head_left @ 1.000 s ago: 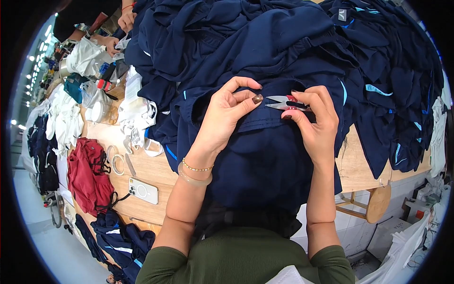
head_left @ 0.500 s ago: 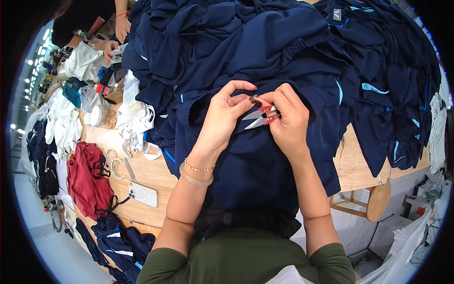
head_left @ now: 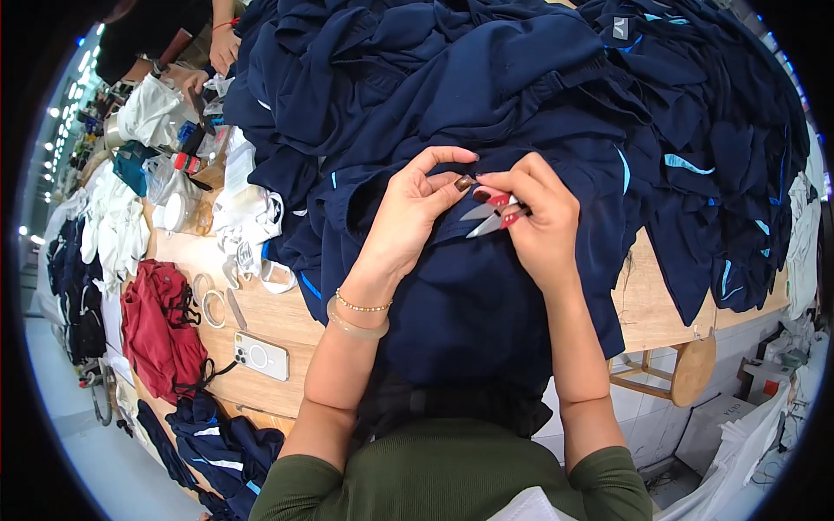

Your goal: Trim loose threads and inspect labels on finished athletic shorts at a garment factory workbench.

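My right hand [head_left: 549, 217] is closed round a pair of red-handled thread snips [head_left: 497, 217]; their two pale blades point left and stand slightly apart. Its thumb and index fingertips come close to my left thumb. My left hand [head_left: 411, 208] has its index finger arched, while its thumb presses against the fingers behind it. Whatever lies in that pinch is too small to make out. Beneath both hands spreads a dark navy garment [head_left: 460, 304] with a gathered waistband, hanging over the table edge toward me.
A large heap of navy garments [head_left: 417, 78] fills the far side. Left on the wooden table [head_left: 291, 317] lie a phone [head_left: 261, 356], tape rolls [head_left: 214, 308], a red bag [head_left: 161, 330] and white cloths. A co-worker's hand [head_left: 224, 50] is at far left; a wooden stool [head_left: 693, 373] stands right.
My right hand has moved slightly right with the snips, drawing the blades away from my left hand. My left hand has hardly moved. The co-worker's hands at far left have shifted.
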The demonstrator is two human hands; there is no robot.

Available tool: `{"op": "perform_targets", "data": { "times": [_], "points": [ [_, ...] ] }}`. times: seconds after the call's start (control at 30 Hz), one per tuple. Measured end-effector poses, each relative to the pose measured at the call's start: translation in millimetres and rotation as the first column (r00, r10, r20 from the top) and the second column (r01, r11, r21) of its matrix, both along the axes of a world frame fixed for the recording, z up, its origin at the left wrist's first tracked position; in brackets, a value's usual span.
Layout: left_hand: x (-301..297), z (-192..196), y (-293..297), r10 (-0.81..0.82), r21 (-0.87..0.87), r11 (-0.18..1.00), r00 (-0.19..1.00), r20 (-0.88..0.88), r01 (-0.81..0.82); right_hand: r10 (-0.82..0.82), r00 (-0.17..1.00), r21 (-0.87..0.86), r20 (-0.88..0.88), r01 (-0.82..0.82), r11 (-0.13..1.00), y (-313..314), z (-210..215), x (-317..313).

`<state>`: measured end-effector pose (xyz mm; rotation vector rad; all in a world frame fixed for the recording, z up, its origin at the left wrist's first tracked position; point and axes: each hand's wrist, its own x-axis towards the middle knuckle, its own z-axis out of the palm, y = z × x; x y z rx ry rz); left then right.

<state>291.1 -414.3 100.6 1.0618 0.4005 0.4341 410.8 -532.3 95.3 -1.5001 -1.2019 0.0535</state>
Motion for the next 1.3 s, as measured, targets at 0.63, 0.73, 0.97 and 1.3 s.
{"op": "perform_targets", "data": {
  "times": [0.63,0.73,0.97,1.3],
  "points": [
    [-5,-5,8,-0.053,-0.106,0.993,0.997,0.049,0.058,0.019,0.983,-0.069,-0.184,-0.032,0.997,-46,25,15],
    [-7,-4,8,-0.049,-0.091,0.994,0.998,0.044,0.053,-0.004,0.994,-0.157,-0.106,-0.013,0.988,-46,25,15],
    [-4,0,6,-0.045,-0.065,0.997,0.999,0.028,0.046,-0.158,0.987,-0.142,-0.011,0.155,0.978,-38,20,19],
    [-5,0,6,-0.036,-0.035,0.999,0.999,0.011,0.036,-0.101,0.979,-0.162,0.175,0.13,0.978,-29,23,18]
  ]
}}
